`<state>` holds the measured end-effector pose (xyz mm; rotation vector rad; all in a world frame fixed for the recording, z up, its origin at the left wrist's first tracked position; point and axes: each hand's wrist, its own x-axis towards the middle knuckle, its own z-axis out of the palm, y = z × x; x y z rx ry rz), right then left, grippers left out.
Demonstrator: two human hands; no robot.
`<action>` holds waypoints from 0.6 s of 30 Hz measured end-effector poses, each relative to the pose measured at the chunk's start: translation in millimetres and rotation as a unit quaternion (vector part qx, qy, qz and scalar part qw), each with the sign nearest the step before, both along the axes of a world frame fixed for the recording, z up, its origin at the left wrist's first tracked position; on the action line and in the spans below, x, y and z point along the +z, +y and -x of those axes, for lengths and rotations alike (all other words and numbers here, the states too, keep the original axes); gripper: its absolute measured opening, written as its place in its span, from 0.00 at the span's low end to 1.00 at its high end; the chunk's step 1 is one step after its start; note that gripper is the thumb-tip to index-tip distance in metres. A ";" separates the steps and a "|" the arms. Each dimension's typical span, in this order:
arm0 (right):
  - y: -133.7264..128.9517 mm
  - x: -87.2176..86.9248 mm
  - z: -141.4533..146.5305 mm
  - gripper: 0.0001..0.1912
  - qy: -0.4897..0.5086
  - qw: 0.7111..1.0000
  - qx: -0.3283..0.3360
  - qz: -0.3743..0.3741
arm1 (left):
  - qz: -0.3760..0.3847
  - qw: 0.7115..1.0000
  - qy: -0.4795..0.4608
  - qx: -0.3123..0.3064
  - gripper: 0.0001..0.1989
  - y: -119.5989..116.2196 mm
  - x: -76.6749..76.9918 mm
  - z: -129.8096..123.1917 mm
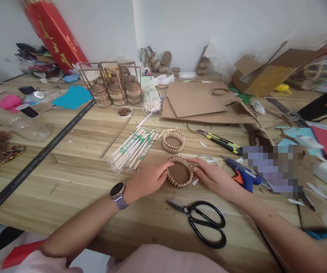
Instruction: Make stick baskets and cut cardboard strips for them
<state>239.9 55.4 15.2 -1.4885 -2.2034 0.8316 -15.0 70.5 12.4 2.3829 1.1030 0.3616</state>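
Head view, stick-walled basket (180, 185), between left hand (149, 180) and right hand (214, 177)

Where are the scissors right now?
In the head view, the scissors lie low, right of centre, on the table, just below the nearer stick-walled ring.

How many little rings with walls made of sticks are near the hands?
2. The nearer stick ring is between the left hand and right hand. The farther stick ring is just beyond it, right of the packaged sticks.
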 end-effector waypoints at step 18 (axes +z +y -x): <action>-11.1 -7.0 -4.1 0.19 -0.025 0.994 0.105 -0.005 | -0.043 0.995 0.073 -0.054 0.04 -8.9 -1.2 -5.6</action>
